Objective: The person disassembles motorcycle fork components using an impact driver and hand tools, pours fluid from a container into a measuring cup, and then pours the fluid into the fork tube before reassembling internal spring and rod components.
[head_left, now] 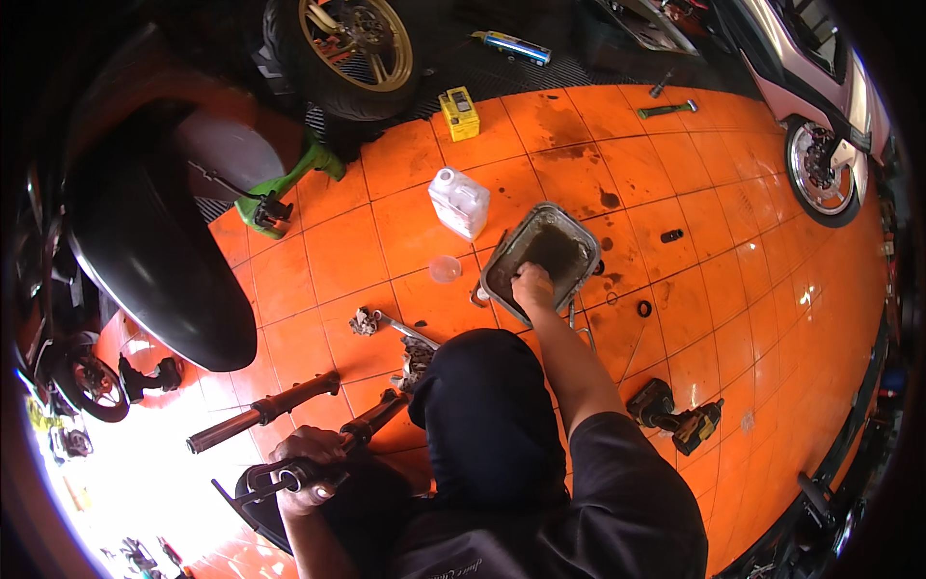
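My left hand (311, 446) is closed around a motorcycle fork leg (378, 417), whose round open end faces me at lower left. A dark T-shaped metal piece (230, 497) sticks out beside that hand; whether the hand grips it too, I cannot tell. My right arm reaches forward over a metal tray (584, 229) of murky dark liquid. There my right hand (533, 288) is closed at the tray's near edge; its fingertips and anything in them are hidden. A second fork leg (265, 412) lies left of my left hand. Crumpled rags (415, 362) lie near my knee.
Beyond the tray stand a white plastic jug (460, 205) and a yellow box (460, 114). A cordless drill (675, 415) lies at right, a black ring (644, 309) beyond it. A hammer (667, 110) lies far right. A black motorcycle seat (164, 270) fills the left side.
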`<action>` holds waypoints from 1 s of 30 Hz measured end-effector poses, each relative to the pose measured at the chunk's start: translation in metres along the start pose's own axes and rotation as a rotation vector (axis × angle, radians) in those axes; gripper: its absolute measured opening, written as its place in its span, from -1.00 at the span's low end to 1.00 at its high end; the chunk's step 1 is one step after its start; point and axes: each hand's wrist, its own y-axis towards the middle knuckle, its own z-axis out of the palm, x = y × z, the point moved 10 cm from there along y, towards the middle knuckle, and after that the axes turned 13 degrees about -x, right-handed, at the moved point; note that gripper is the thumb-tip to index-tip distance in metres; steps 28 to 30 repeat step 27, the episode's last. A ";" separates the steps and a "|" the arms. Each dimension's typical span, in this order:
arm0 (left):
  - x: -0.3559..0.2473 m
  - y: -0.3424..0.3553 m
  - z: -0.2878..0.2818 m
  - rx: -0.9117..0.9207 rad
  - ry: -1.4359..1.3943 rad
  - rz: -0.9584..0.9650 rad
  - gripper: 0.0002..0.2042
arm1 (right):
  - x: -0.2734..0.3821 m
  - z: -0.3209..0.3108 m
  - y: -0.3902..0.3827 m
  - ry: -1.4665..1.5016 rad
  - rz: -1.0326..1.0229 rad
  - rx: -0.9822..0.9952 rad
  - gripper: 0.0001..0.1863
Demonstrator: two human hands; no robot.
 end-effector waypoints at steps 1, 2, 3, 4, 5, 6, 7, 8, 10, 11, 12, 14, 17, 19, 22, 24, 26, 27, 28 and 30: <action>-0.002 0.000 -0.001 0.007 0.006 0.019 -0.56 | -0.006 0.012 0.005 -0.022 0.016 0.028 -0.68; -0.001 -0.002 -0.001 0.003 -0.007 0.007 -0.56 | -0.008 0.011 0.006 -0.026 0.042 0.054 -0.68; -0.001 -0.003 0.000 0.000 -0.019 -0.004 -0.56 | -0.008 0.009 0.005 -0.030 0.071 0.081 -0.68; -0.001 -0.003 0.001 -0.001 -0.031 -0.016 -0.56 | -0.011 0.007 0.003 -0.034 0.101 0.107 -0.67; -0.001 -0.003 0.002 -0.004 -0.020 -0.024 -0.56 | -0.014 0.010 0.006 -0.052 0.068 0.096 -0.63; 0.000 -0.003 0.001 -0.004 -0.011 -0.029 -0.56 | -0.014 0.008 0.005 -0.059 0.059 0.107 -0.61; 0.002 -0.003 0.000 -0.004 -0.003 -0.035 -0.56 | -0.015 0.007 0.004 -0.066 0.050 0.118 -0.60; 0.002 -0.004 -0.001 -0.004 -0.002 -0.033 -0.56 | -0.014 0.009 0.001 -0.070 0.040 0.135 -0.58; 0.005 -0.006 -0.004 -0.005 -0.001 -0.032 -0.56 | -0.018 0.002 -0.004 0.012 0.062 0.013 -0.68; 0.007 -0.010 -0.008 -0.022 0.003 -0.041 -0.54 | -0.021 -0.001 -0.008 0.050 0.070 -0.045 -0.72; 0.007 -0.012 -0.010 -0.030 0.031 -0.038 -0.53 | -0.016 -0.005 -0.010 0.111 -0.005 -0.114 -0.73; 0.006 -0.016 -0.017 -0.062 0.088 -0.032 -0.52 | -0.009 -0.020 -0.012 0.235 -0.165 -0.243 -0.76; 0.014 -0.013 -0.021 -0.056 0.159 -0.153 -0.44 | -0.047 -0.008 -0.007 0.765 0.183 0.021 -0.82; 0.005 -0.003 -0.013 -0.047 0.154 -0.174 -0.43 | -0.056 -0.030 -0.009 0.840 0.232 0.001 -0.85; 0.003 0.000 -0.010 -0.072 -0.030 -0.183 -0.35 | -0.054 -0.096 0.009 1.262 0.172 -0.125 -0.91; 0.016 -0.010 -0.026 -0.097 -0.024 -0.201 -0.27 | 0.025 -0.164 -0.045 1.417 0.127 -0.093 -0.93; 0.012 -0.014 -0.024 -0.132 -0.138 -0.151 -0.26 | 0.110 -0.245 -0.122 1.451 -0.077 -0.069 -0.94; 0.006 -0.013 -0.024 -0.115 -0.129 -0.048 -0.25 | 0.144 -0.270 -0.158 1.445 -0.191 -0.034 -0.90; 0.006 -0.013 -0.024 -0.115 -0.129 -0.048 -0.25 | 0.144 -0.270 -0.158 1.445 -0.191 -0.034 -0.90; 0.006 -0.013 -0.024 -0.115 -0.129 -0.048 -0.25 | 0.144 -0.270 -0.158 1.445 -0.191 -0.034 -0.90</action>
